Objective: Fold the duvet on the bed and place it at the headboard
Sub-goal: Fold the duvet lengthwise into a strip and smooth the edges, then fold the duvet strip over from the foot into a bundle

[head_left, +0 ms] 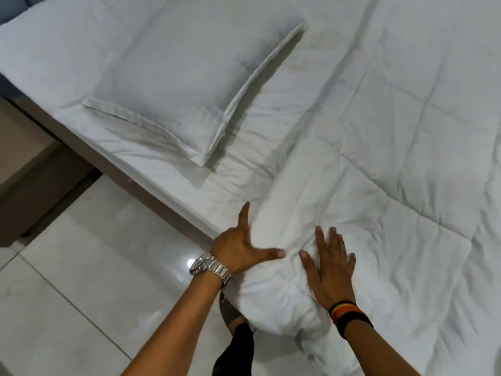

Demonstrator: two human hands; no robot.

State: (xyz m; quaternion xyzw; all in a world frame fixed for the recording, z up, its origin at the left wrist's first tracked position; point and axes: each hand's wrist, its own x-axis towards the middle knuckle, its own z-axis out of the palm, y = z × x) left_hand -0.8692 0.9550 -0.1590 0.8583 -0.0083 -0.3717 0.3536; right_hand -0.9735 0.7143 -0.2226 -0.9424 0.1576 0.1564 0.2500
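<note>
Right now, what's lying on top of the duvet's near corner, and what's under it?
Both hands press flat on the duvet: the left hand at its edge, the right hand further in. The pillow lies beside it, not on it. Whatever is under the duvet is covered.

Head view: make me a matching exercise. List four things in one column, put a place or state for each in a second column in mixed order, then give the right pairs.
Column one:
1. pillow
2. duvet
3. left hand
4. right hand

Column two:
A. flat on top of the duvet, fingers spread, striped band at the wrist
B. lying on the bed sheet, left of the duvet's edge
C. at the duvet's left edge, thumb out, metal watch at the wrist
D. white and quilted, spread over the right part of the bed

Pairs: 1-B, 2-D, 3-C, 4-A
</note>
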